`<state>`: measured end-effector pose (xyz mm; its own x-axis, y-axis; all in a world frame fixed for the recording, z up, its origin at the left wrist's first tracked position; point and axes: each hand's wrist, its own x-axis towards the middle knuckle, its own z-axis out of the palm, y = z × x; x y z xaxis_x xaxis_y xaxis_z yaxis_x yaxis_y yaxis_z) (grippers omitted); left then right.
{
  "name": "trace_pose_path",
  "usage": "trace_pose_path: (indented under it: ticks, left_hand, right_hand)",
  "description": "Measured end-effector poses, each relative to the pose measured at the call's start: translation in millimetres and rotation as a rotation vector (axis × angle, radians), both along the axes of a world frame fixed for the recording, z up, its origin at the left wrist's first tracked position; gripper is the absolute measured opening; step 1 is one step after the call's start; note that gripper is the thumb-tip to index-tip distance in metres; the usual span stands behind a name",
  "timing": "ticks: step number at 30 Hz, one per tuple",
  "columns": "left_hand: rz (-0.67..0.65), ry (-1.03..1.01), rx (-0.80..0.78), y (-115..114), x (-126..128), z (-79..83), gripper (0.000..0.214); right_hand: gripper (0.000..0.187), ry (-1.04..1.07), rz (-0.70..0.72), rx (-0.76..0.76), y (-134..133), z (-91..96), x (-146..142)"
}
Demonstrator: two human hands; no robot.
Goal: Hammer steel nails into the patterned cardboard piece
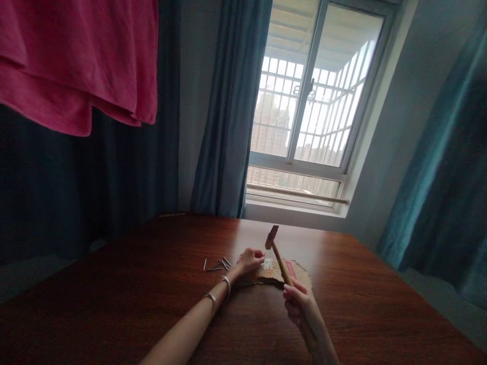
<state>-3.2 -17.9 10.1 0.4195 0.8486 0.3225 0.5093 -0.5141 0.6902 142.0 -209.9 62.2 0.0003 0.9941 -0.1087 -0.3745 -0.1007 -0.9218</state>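
Your right hand (299, 296) is wrapped around the wooden handle of the hammer (281, 261), its blocky head up and tilted left. Farther, your left hand (251, 259) bends over the left end of the ragged, speckled board (272, 272); you cannot tell its grip. Slim metal nails (226, 261) lie left on the glossy wood-grained table (160, 284), before the pleated curtain (228, 111).

Both forearms (190, 324) are bare and slim. On the left one there is a pale, silvery bracelet (229, 285) close to the left hand (251, 259), and higher up a second, narrow bracelet (210, 297) with a small shiny part.
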Motion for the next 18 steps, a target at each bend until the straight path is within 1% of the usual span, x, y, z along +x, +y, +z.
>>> trace_pose_path:
  ticks: [3, 9, 13, 15, 18]
  left_hand:
    - [0.021, 0.008, -0.007, 0, 1, -0.3, 0.027]
    - [0.020, -0.009, -0.046, -2, 1, 3.5, 0.027]
    - [0.024, -0.021, -0.049, -3, 0, 3.4, 0.025]
    - [0.020, -0.023, -0.038, -2, 0, 1.2, 0.025]
    - [-0.002, -0.027, -0.013, 2, 1, -3.0, 0.024]
  right_hand:
    - [0.040, -0.006, -0.004, 0.002, -3, 1.5, 0]
    - [0.041, -0.005, 0.000, 0.014, -5, 4.1, 1]
    - [0.042, 0.018, 0.051, -0.036, -1, -2.1, 3]
    - [0.043, 0.012, 0.040, -0.051, 0, -5.6, 3]
    - [0.041, 0.021, 0.004, -0.028, -1, -6.8, 1]
